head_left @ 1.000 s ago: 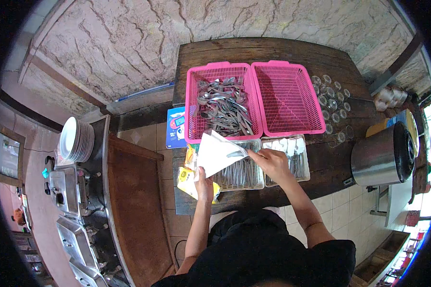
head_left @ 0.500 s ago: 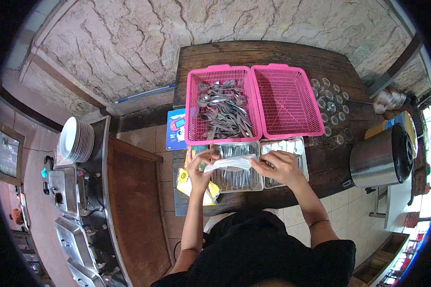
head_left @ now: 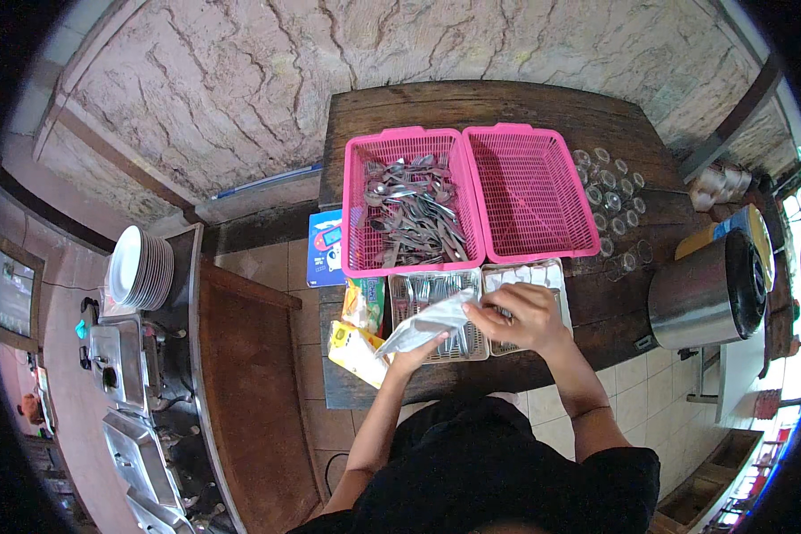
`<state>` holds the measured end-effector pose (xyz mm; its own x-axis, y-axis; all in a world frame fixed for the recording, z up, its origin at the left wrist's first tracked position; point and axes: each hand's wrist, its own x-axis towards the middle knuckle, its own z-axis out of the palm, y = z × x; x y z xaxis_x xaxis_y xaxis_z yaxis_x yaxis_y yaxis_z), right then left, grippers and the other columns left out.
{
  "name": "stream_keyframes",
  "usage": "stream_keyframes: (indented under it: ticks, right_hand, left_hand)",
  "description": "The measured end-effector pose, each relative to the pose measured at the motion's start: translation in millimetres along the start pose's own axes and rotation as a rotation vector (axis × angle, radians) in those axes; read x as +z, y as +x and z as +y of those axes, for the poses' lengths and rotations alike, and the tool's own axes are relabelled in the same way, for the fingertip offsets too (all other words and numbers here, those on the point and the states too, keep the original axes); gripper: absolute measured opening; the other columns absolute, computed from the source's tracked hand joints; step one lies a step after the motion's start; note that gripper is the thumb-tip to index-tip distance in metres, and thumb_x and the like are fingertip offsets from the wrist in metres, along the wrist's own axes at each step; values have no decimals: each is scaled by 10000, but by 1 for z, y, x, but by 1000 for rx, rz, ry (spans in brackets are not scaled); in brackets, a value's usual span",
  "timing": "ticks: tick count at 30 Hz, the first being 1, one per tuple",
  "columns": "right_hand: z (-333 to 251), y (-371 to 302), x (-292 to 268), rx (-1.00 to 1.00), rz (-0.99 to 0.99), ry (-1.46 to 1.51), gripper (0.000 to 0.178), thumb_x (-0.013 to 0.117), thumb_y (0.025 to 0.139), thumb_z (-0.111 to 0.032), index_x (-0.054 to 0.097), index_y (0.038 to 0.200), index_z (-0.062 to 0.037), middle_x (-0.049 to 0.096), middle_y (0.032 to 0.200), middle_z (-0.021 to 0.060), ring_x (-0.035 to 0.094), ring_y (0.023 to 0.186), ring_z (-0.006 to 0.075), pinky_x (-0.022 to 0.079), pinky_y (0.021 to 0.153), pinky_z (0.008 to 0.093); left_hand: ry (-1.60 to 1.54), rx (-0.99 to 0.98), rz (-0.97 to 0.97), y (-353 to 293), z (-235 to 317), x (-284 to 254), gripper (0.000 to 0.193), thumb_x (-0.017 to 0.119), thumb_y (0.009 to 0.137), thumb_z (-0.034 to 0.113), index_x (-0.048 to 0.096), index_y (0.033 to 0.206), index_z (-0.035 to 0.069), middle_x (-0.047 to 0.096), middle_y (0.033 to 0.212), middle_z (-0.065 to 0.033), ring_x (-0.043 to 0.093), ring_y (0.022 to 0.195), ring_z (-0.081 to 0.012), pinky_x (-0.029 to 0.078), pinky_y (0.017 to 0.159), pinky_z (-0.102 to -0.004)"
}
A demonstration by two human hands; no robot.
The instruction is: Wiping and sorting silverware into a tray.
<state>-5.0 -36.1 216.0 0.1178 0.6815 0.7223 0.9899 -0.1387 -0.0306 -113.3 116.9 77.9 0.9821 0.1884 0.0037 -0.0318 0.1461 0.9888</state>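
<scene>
My left hand (head_left: 413, 358) holds a thin, flat white paper piece (head_left: 429, 322) from below, most of its fingers hidden under it. The fingers of my right hand (head_left: 527, 318) pinch its upper right corner. The paper is tilted, over a light-coloured plastic basket (head_left: 395, 289) with forks and other cutlery in rows. Partly under my right hand stands a second light-coloured basket (head_left: 567, 313) with more cutlery. Behind them, a pink basket (head_left: 351, 200) holds a heap of loose metal cutlery (head_left: 418, 209). Beside it is another pink basket (head_left: 534, 196), its mesh bottom showing.
Several upturned glasses (head_left: 614, 200) stand right of the baskets, near a steel drink urn (head_left: 699, 289). A yellow packet (head_left: 354, 351) and a blue box (head_left: 326, 249) lie at the table's left edge. Left, a counter carries stacked plates (head_left: 133, 267) and steel chafing dishes (head_left: 120, 356).
The white paper has turned from nearly level to tilted, its left end lower. My left hand has moved down and right, under it. My right hand stays near its right end.
</scene>
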Motion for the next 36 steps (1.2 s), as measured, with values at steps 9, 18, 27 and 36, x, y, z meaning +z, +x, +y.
stream_keyframes:
  ticks: [9, 18, 27, 36]
  right_hand:
    - [27, -28, 31, 280, -151, -71, 386, 565, 637, -69, 557, 1002, -195, 569, 679, 30, 563, 566, 155, 468, 485, 260]
    - [-10, -59, 59, 356, -612, -1, 295, 480, 744, -107, 531, 1023, -186, 508, 555, 35, 545, 460, 166, 456, 406, 283]
    - [-34, -73, 62, 453, -615, 213, 126, 546, 729, -202, 577, 829, -132, 574, 605, 59, 564, 485, 222, 461, 445, 320]
    - [-32, -83, 64, 1084, -449, 517, 179, 558, 764, -220, 589, 768, -44, 575, 538, 63, 562, 456, 160, 433, 454, 261]
  left_hand:
    - [-53, -62, 27, -27, 15, 27, 350, 636, 719, 159, 503, 988, -21, 549, 906, -71, 512, 848, -157, 413, 736, -280]
    - [-155, -138, 284, -6, 19, 11, 275, 600, 753, 183, 561, 938, -16, 575, 854, -52, 526, 759, -105, 421, 677, -234]
    - [-709, -537, 208, 24, 8, -9, 379, 448, 836, 236, 433, 1071, -62, 530, 1026, -169, 520, 962, -251, 435, 799, -320]
    - [-176, -207, 311, 20, -12, -37, 447, 343, 833, 439, 455, 1146, 139, 406, 1209, -71, 332, 1143, -180, 204, 948, -381]
